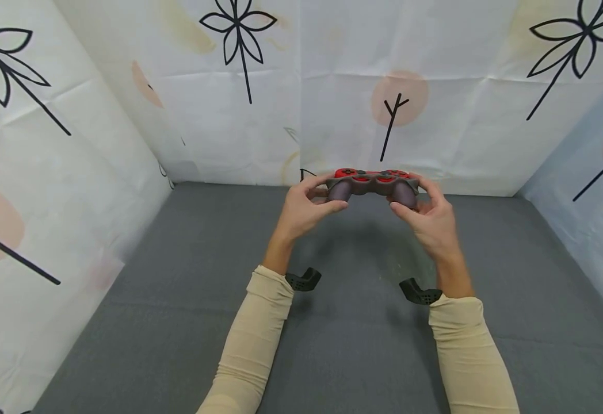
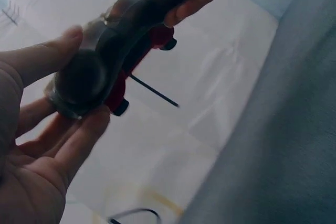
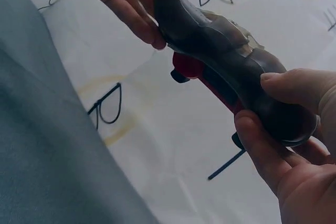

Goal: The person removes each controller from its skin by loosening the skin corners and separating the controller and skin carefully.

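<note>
A game controller (image 1: 367,183), red on its top side and dark grey on its grips, is held up near the back edge of the table. My left hand (image 1: 305,206) grips its left handle, thumb on the near side and fingers behind. The right handle is held the same way by my right hand (image 1: 430,217). In the left wrist view the controller (image 2: 113,51) appears from its dark side, and the thumb and fingers pinch one end. The right wrist view shows the controller (image 3: 226,56) slanting between both hands, with red parts along its lower edge.
A grey cloth surface (image 1: 218,322) spreads under both arms. White walls (image 1: 332,115) printed with black flowers and peach circles rise at the back and both sides. A black camera mount (image 1: 304,280) sits on the left wrist, another mount (image 1: 419,292) on the right.
</note>
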Tool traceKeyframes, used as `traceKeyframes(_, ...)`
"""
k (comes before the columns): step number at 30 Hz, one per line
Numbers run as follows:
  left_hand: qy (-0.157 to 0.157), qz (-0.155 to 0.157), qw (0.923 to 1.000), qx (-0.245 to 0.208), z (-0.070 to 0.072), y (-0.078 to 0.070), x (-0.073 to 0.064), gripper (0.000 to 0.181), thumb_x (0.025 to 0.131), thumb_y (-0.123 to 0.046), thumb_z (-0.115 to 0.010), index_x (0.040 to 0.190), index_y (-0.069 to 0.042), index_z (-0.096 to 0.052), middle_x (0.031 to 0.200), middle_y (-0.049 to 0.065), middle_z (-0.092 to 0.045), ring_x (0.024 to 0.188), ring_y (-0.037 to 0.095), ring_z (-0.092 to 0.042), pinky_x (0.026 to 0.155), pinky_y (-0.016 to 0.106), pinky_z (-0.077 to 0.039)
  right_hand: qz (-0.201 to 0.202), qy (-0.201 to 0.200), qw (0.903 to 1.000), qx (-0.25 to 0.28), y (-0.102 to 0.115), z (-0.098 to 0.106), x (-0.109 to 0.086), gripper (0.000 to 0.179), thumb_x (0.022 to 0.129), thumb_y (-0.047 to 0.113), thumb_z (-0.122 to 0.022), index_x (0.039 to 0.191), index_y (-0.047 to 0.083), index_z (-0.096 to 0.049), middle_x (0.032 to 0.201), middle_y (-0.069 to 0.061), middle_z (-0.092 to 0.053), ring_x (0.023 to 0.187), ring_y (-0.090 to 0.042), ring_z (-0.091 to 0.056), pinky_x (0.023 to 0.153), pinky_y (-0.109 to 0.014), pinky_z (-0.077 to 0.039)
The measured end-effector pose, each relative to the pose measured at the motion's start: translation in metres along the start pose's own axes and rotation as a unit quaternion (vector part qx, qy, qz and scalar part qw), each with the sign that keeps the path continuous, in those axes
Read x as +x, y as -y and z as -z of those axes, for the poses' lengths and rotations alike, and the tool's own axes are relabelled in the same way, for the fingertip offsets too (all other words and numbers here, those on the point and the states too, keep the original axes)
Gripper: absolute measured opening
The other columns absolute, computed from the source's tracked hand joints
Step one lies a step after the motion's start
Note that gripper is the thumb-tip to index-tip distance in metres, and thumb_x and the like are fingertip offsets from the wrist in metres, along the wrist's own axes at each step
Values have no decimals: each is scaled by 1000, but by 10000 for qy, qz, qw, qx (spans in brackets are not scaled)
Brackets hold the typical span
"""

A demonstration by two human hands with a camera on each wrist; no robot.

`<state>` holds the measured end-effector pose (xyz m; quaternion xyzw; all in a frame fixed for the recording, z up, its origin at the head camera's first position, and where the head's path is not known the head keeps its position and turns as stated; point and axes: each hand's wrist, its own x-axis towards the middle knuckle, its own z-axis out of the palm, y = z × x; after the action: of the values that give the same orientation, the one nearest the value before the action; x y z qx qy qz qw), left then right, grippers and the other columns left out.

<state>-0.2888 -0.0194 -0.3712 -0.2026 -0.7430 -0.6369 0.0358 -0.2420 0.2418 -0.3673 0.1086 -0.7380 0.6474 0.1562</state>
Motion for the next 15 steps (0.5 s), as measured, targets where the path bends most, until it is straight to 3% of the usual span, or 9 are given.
traceKeyframes(4,38,772,9970,-14,1,24,3,62,78,-26,-90,135,-32,-66,128,4,-69,112,19,-71,86,33,-58,-355,129,9989,-272,-20,1,2,68,92,5,-74,153,9,-45,140,6,-41,93,6,-70,77,-10,-55)
traceKeyframes(6,48,1004,9949,31,2,36,4,63,77,-29,-91,134,-35,-66,122,6,-73,111,19,-72,88,36,-58,-534,201,9976,-402,-29,0,3,68,93,10,-74,154,12,-45,143,2,-40,93,8,-70,78,-9,-55)
traceKeyframes(10,58,1178,9930,116,1,54,6,67,74,-31,-93,135,-34,-65,120,9,-75,113,20,-72,94,43,-59,-927,373,9937,-511,-46,0,3,70,94,17,-74,156,17,-42,155,-7,-34,95,11,-67,80,-9,-53)
traceKeyframes(15,107,1334,9902,393,-3,73,4,69,75,-30,-93,138,-31,-64,124,10,-73,116,21,-71,93,43,-59,-1448,501,9873,-412,-71,0,-1,72,95,20,-74,158,19,-40,165,-9,-27,98,13,-63,81,-10,-53)
